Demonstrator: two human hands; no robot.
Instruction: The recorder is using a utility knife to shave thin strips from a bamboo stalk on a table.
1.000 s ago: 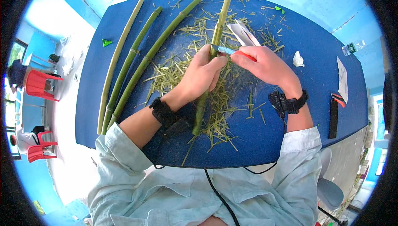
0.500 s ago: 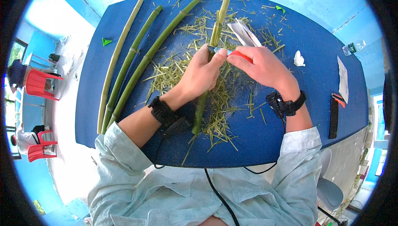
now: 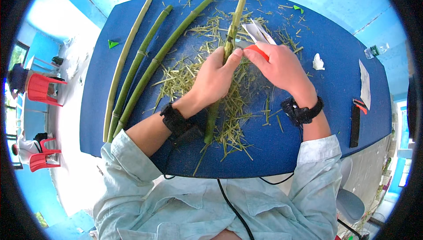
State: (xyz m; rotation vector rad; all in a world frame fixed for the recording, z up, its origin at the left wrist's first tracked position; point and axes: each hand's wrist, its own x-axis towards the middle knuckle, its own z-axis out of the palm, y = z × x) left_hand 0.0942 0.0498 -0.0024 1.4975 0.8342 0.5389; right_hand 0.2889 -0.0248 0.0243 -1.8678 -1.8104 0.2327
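No text, label, number or sign can be read on anything in this view.

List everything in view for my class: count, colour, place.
held stalk: one, green and pale, centre
knife: one, red handle, right of held stalk
shavings: many, yellowish green, around held stalk
loose stalks: three, two green, one pale, table left
papers: two, white, beyond knife and right edge
wad: one, white, right of knife
scraps: two, bright green, left and far side
bottle: one, clear, right edge
tool: one, orange and black, right edge
bar: one, black, by tool
table: one, blue, centre
chairs: three, two red left, one grey right
people: two, dark and white clothes, left
cables: several, black, near edge
sleeves: two, pale blue, forearms
wristbands: two, black, wrists
left grip: one, bare, on held stalk
right grip: one, bare, on knife
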